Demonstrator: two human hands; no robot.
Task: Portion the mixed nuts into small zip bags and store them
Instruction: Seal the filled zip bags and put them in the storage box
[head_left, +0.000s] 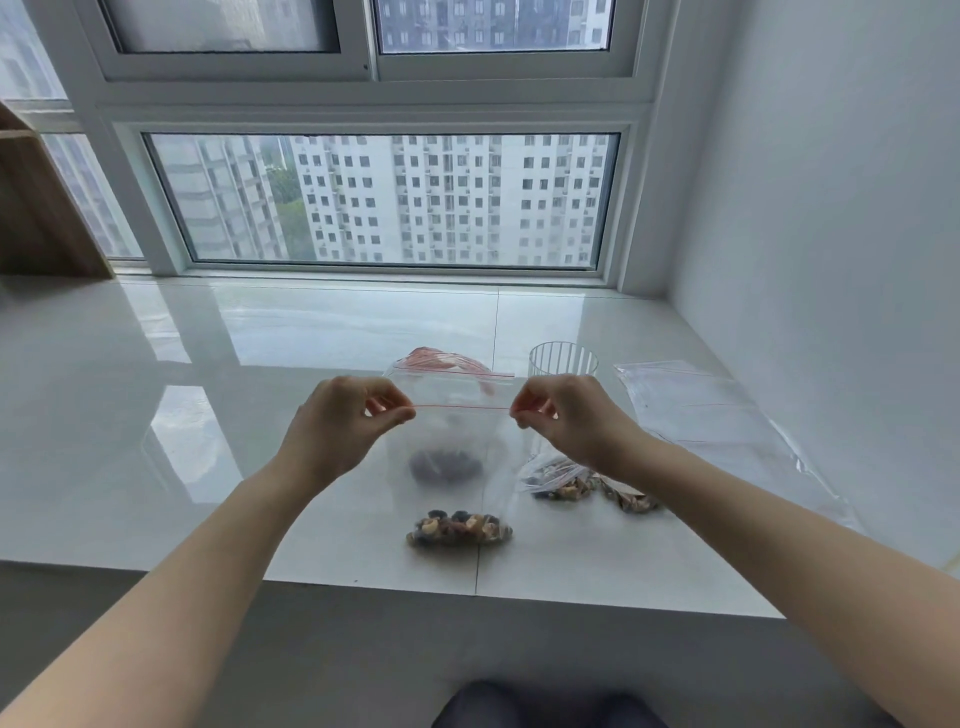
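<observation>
With 2 filled bags (592, 480) already lying on the sill (156, 415), the left hand (345, 423) and right hand (569, 418) each pinched a top corner of a zip bag (457, 452) holding nuts (460, 527), probably sealing it, with spare bags (701, 410) left.

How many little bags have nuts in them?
3: held bag between both hands, two filled bags on the sill under the right wrist. More may be hidden.
</observation>
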